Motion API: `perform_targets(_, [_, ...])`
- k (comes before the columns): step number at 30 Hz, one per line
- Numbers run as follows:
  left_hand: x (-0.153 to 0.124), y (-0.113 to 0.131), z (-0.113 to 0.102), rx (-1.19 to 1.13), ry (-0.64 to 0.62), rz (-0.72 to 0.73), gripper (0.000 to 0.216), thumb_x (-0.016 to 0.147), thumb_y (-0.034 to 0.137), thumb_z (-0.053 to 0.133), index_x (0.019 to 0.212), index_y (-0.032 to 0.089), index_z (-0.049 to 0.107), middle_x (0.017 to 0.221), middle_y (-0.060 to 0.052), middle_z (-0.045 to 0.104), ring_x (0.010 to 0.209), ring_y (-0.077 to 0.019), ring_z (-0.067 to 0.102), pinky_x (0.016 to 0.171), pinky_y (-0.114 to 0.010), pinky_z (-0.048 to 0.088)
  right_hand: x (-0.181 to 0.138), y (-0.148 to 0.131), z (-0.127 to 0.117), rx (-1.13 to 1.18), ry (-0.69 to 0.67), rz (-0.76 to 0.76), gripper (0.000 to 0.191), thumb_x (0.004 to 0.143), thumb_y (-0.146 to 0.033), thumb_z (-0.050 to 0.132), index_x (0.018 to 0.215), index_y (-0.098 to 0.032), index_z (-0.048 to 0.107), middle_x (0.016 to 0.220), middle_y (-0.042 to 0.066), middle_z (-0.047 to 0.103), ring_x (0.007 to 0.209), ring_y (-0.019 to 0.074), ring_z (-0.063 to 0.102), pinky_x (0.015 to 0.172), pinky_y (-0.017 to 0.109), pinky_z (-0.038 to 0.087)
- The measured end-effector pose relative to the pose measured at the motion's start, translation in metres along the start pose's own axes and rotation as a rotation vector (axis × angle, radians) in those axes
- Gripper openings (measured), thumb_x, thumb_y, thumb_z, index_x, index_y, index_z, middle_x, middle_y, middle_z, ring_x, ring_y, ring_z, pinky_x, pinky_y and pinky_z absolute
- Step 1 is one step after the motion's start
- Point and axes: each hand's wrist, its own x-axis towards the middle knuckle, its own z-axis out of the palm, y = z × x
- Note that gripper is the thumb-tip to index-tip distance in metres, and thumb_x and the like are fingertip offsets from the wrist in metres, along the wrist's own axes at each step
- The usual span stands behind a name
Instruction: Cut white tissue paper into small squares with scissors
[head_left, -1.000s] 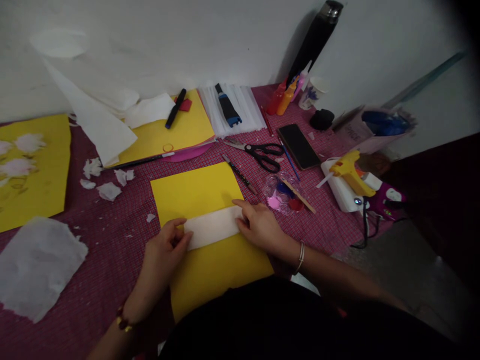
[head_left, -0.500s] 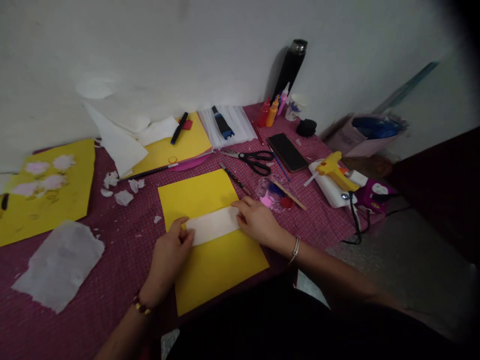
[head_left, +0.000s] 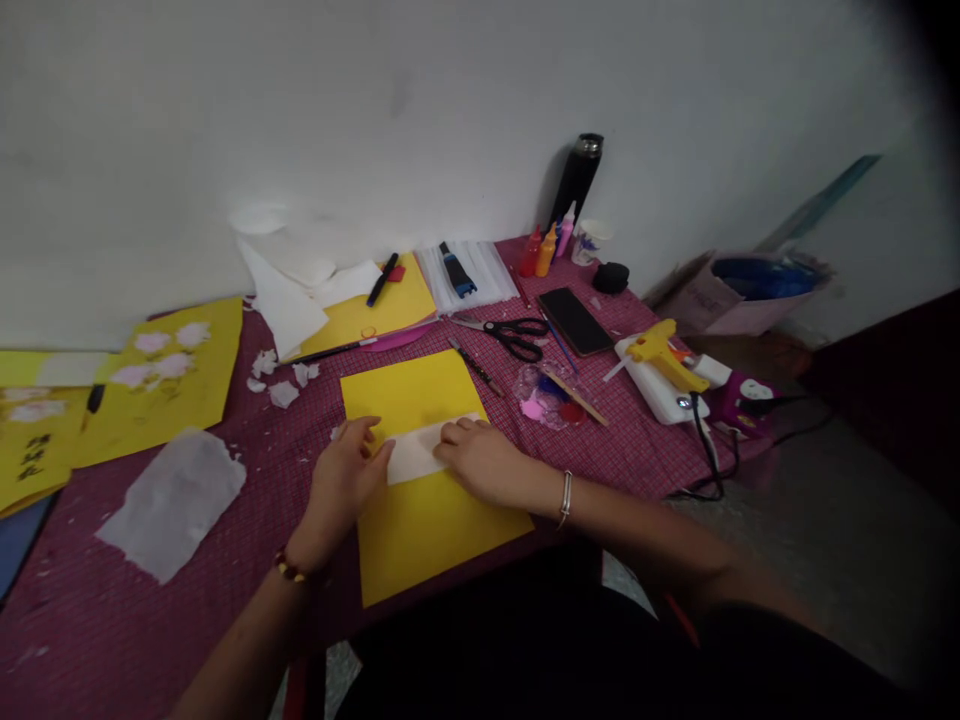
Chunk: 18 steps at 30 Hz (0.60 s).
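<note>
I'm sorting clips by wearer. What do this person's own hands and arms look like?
No gloves cover the left hand or right hand, and no sleeves reach the wrists. The left wrist wears a beaded bracelet, dark red and gold; the right, a slim, pale bangle. Black clothing shows below.

The left arm (head_left: 240, 630) rises from the bottom edge, left of centre, up and rightward to the wrist (head_left: 304, 552). The left hand (head_left: 367, 445) is near the centre, thumb and forefinger apart, fingers bent. The right arm (head_left: 652, 540) slants in from the lower right, its wrist (head_left: 551, 488) lower than the knuckles. The right hand (head_left: 480, 460) lies back upward at centre, fingers curled, pointing left.
</note>
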Motion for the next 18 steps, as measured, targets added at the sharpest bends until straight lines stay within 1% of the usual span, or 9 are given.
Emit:
perform_targets(1, [0.006, 0.004, -0.001, 0.041, -0.010, 0.092, 0.035, 0.085, 0.039, 0.055, 0.113, 0.017, 0.058, 0.100, -0.008, 0.065, 0.081, -0.0201, 0.063, 0.075, -0.034, 0.051, -0.002, 0.000, 0.000, -0.005, 0.006, 0.005, 0.013, 0.092, -0.017, 0.054, 0.099, -0.015, 0.065, 0.101, 0.010, 0.061, 0.095, 0.0235, 0.054, 0.083, 0.037, 0.045])
perform_targets(2, [0.012, 0.009, -0.002, 0.086, -0.052, 0.193, 0.034, 0.084, 0.034, 0.056, 0.113, 0.017, 0.059, 0.108, -0.011, 0.064, 0.091, -0.0223, 0.063, 0.082, -0.036, 0.051, -0.004, -0.001, 0.001, -0.010, 0.013, 0.009, 0.013, 0.092, -0.017, 0.055, 0.099, -0.015, 0.065, 0.101, 0.010, 0.061, 0.095, 0.0237, 0.054, 0.082, 0.037, 0.045])
perform_targets(4, [0.025, 0.021, -0.001, 0.166, -0.187, 0.364, 0.033, 0.081, 0.024, 0.058, 0.112, 0.016, 0.060, 0.114, -0.013, 0.063, 0.106, -0.0256, 0.059, 0.093, -0.040, 0.047, -0.007, -0.002, 0.001, -0.017, 0.029, 0.012, 0.015, 0.092, -0.018, 0.054, 0.103, -0.015, 0.064, 0.101, 0.011, 0.061, 0.094, 0.0242, 0.055, 0.082, 0.037, 0.046])
perform_targets(5, [0.031, 0.028, 0.001, 0.204, -0.258, 0.421, 0.034, 0.078, 0.020, 0.059, 0.112, 0.016, 0.060, 0.114, -0.013, 0.063, 0.109, -0.0264, 0.058, 0.096, -0.040, 0.045, -0.008, -0.002, 0.001, -0.017, 0.039, 0.006, 0.019, 0.093, -0.017, 0.053, 0.108, -0.014, 0.064, 0.101, 0.011, 0.062, 0.094, 0.0242, 0.056, 0.082, 0.037, 0.046])
perform_targets(7, [0.042, 0.038, 0.004, 0.274, -0.363, 0.471, 0.040, 0.073, 0.016, 0.061, 0.113, 0.016, 0.060, 0.114, -0.014, 0.063, 0.110, -0.0274, 0.057, 0.098, -0.041, 0.044, -0.011, -0.002, 0.002, -0.014, 0.060, -0.019, 0.027, 0.094, -0.017, 0.050, 0.119, -0.013, 0.060, 0.103, 0.011, 0.063, 0.093, 0.0239, 0.057, 0.082, 0.037, 0.047])
perform_targets(10, [0.052, 0.045, 0.007, 0.353, -0.435, 0.464, 0.047, 0.069, 0.017, 0.064, 0.115, 0.014, 0.059, 0.116, -0.016, 0.061, 0.110, -0.0292, 0.056, 0.096, -0.041, 0.044, -0.014, 0.000, 0.005, 0.000, 0.075, -0.059, 0.036, 0.095, -0.017, 0.048, 0.130, -0.013, 0.053, 0.104, 0.011, 0.064, 0.092, 0.0237, 0.058, 0.082, 0.036, 0.048])
perform_targets(12, [0.056, 0.047, 0.008, 0.389, -0.474, 0.397, 0.043, 0.068, 0.018, 0.063, 0.111, 0.013, 0.060, 0.111, -0.017, 0.062, 0.103, -0.0285, 0.059, 0.090, -0.038, 0.045, -0.015, 0.000, 0.005, 0.016, 0.081, -0.072, 0.037, 0.094, -0.017, 0.050, 0.130, -0.013, 0.053, 0.105, 0.011, 0.065, 0.092, 0.0238, 0.058, 0.083, 0.036, 0.048])
perform_targets(16, [0.058, 0.051, 0.007, 0.392, -0.580, 0.149, 0.028, 0.069, 0.021, 0.058, 0.097, 0.016, 0.061, 0.088, -0.010, 0.067, 0.080, -0.0243, 0.062, 0.071, -0.032, 0.044, -0.016, 0.000, 0.007, 0.033, 0.109, -0.100, 0.027, 0.092, -0.016, 0.051, 0.118, -0.010, 0.060, 0.103, 0.012, 0.066, 0.091, 0.0239, 0.059, 0.083, 0.036, 0.047])
perform_targets(18, [0.058, 0.055, 0.006, 0.372, -0.606, 0.133, 0.016, 0.068, 0.022, 0.058, 0.083, 0.018, 0.063, 0.079, -0.007, 0.067, 0.073, -0.0227, 0.061, 0.066, -0.030, 0.041, -0.015, 0.001, 0.011, 0.029, 0.121, -0.121, 0.023, 0.090, -0.015, 0.053, 0.110, -0.010, 0.062, 0.100, 0.012, 0.066, 0.090, 0.0242, 0.059, 0.081, 0.037, 0.047])
